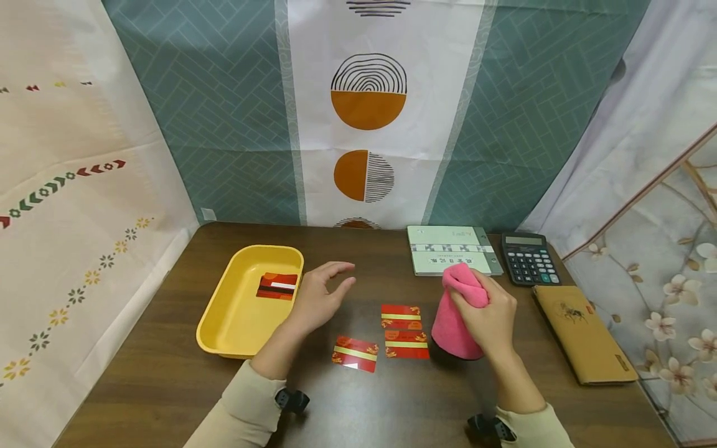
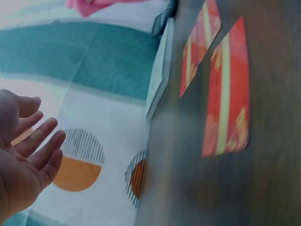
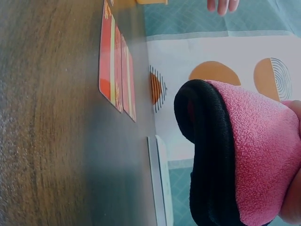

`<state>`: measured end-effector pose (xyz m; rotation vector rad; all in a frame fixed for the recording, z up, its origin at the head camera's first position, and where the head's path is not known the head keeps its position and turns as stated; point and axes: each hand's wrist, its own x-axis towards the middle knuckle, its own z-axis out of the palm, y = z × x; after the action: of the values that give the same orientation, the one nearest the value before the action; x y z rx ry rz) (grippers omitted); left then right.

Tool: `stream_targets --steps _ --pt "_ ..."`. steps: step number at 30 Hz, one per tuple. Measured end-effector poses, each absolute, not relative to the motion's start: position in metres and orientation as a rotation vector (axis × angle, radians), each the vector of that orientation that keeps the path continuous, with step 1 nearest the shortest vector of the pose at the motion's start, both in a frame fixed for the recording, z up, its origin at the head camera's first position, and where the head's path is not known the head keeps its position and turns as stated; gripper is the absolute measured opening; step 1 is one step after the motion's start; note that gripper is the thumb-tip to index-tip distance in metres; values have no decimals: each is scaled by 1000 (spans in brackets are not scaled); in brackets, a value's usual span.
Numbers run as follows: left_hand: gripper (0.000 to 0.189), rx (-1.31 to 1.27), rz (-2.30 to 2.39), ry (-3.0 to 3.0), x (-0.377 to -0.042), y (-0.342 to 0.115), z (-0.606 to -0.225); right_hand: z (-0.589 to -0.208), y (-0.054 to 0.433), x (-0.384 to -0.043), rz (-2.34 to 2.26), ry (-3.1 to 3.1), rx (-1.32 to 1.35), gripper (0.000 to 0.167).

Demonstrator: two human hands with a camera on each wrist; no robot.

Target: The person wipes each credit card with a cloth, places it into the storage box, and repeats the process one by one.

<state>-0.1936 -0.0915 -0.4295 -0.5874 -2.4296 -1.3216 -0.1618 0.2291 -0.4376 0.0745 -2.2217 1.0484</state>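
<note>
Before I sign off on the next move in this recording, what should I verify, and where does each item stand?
1. Right hand grips the pink cloth: ok.
2. Pink cloth lifted off the table: ok.
3. Left hand empty: ok.
4. Three red cards on the table uncovered: ok.
5. Same side up on every card: not ok; the card in the yellow tray shows a black stripe, the others a pale yellow one.
6. Cards free of smudges: cannot tell.
</note>
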Motion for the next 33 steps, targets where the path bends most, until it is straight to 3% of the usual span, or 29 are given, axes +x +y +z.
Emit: stream_targets --steps 27,33 --pt "35 -662 -1437 -2732 -201 -35 -509 -444 232 -162 1036 -2233 76 49" --pt "36 -800 -1317 -2818 -211 -31 -513 -444 233 -162 1040 -2236 71 49"
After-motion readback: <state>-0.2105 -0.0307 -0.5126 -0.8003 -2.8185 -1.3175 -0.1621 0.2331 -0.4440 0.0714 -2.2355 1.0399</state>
